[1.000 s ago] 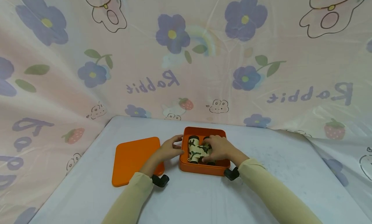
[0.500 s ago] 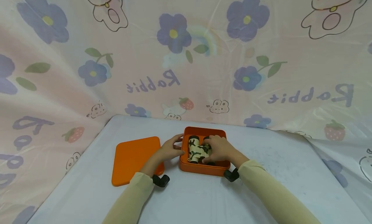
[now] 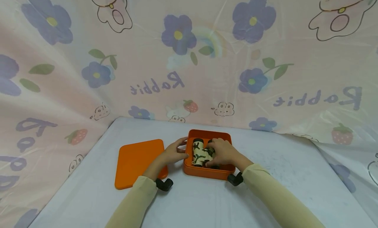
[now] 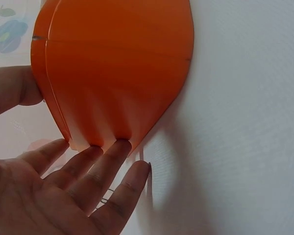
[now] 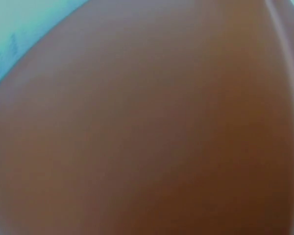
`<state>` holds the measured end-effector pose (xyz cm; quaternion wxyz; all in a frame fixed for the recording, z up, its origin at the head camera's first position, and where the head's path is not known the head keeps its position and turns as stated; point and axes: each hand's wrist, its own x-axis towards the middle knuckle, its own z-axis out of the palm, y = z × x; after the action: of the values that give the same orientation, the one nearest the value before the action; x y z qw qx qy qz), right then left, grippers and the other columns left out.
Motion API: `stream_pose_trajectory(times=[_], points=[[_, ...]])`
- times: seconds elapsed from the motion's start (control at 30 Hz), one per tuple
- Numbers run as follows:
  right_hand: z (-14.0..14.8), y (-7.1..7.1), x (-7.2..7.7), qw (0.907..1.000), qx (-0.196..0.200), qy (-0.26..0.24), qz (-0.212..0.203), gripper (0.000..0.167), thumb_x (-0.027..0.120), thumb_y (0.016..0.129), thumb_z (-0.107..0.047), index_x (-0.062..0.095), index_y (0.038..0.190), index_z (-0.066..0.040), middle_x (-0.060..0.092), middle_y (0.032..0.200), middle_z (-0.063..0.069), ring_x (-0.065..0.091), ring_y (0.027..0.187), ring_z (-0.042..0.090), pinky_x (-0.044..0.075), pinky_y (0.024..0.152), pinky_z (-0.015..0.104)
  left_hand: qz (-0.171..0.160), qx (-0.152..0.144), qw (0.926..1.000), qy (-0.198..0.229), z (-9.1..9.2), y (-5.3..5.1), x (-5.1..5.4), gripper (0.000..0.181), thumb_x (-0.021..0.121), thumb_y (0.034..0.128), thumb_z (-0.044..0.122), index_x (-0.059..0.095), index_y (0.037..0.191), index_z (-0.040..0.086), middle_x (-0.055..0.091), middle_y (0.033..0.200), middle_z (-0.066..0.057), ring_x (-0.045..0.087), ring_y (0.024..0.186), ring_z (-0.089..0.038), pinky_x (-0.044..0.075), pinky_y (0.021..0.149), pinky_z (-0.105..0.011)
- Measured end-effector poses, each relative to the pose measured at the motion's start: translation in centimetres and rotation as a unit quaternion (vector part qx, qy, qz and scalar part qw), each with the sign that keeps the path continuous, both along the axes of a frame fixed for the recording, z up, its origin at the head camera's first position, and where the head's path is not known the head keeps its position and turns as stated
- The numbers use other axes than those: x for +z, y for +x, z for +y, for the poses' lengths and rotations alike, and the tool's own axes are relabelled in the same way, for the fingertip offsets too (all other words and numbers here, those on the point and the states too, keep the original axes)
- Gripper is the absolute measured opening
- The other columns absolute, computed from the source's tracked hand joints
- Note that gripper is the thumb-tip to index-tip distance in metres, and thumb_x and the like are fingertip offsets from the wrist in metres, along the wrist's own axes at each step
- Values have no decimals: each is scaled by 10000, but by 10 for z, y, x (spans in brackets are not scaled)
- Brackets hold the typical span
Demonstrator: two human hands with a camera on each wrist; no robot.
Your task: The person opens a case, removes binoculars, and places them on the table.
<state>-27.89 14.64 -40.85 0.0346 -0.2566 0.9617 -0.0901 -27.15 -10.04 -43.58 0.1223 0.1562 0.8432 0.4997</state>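
A pair of toy binoculars (image 3: 199,155) in cream, green and black camouflage lies inside an orange box (image 3: 206,172) in the head view. My right hand (image 3: 225,152) reaches over the box's right side and grips the right barrel, covering much of it. At the left side my left hand (image 3: 174,152) holds the box. In the left wrist view its fingertips (image 4: 121,143) rest on the outer orange wall (image 4: 112,93), with the thumb at the rim. The right wrist view is filled by a blurred orange-brown box wall (image 5: 161,122).
The orange lid (image 3: 137,164) lies flat on the white table (image 3: 200,201), left of the box and partly under the left forearm. A printed curtain (image 3: 206,63) hangs behind the table and along its sides. Each wrist wears a black camera mount (image 3: 164,184).
Both hands and the box hold almost the same places as before. The whole head view has shifted slightly; the binoculars stay in the box.
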Motion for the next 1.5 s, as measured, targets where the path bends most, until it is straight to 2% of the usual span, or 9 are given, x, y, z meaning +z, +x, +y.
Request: stream_pose_trajectory(times=[0.3, 0.6, 0.77, 1.0, 1.33, 1.5], points=[[-1, 0, 4, 9999, 24, -133, -14, 658, 822, 670, -527, 678, 1202, -167, 607, 1113, 21, 533, 1016, 198, 486, 907, 449, 8, 55, 10000, 76, 1, 0, -1, 738, 668, 872, 139, 309, 1515, 183, 446, 1471, -134, 576, 1203, -339, 495, 991, -493], [-2, 1, 14, 9997, -1, -254, -9, 679, 815, 669, -538, 665, 1221, -173, 580, 1019, -13, 493, 891, 148, 489, 789, 346, 94, -42, 9998, 142, -1, -1, -3, 740, 674, 876, 149, 305, 1517, 181, 442, 1470, -156, 564, 1219, -375, 506, 971, -503], [-2, 2, 22, 9991, 4, -418, -65, 688, 816, 663, -543, 662, 1228, -180, 589, 1061, 4, 513, 922, 166, 510, 809, 367, 34, 2, 9999, 141, 0, 0, -2, 737, 670, 881, 149, 303, 1518, 194, 437, 1475, -152, 557, 1227, -375, 505, 974, -501], [2, 1, 30, 9983, 74, -575, 79, 697, 813, 661, -546, 658, 1231, -174, 615, 1125, 22, 551, 984, 194, 513, 866, 429, -48, 29, 9999, 137, 0, 1, -1, 738, 671, 881, 166, 300, 1517, 215, 432, 1483, -142, 552, 1238, -367, 503, 978, -498], [12, 0, 50, 9980, 145, -593, 180, 687, 806, 676, -522, 650, 1244, -167, 608, 1120, 46, 533, 938, 198, 496, 782, 379, -131, -11, 9999, 79, -2, 0, -1, 745, 673, 883, 187, 289, 1521, 222, 416, 1498, -140, 551, 1245, -349, 493, 992, -502], [20, 1, 60, 9978, 157, -590, 274, 696, 802, 681, -521, 646, 1256, -161, 608, 1141, 70, 542, 969, 223, 505, 806, 418, -203, -19, 9998, 62, -2, -1, -2, 743, 668, 887, 182, 285, 1522, 238, 404, 1509, -128, 546, 1252, -340, 488, 1001, -497]])
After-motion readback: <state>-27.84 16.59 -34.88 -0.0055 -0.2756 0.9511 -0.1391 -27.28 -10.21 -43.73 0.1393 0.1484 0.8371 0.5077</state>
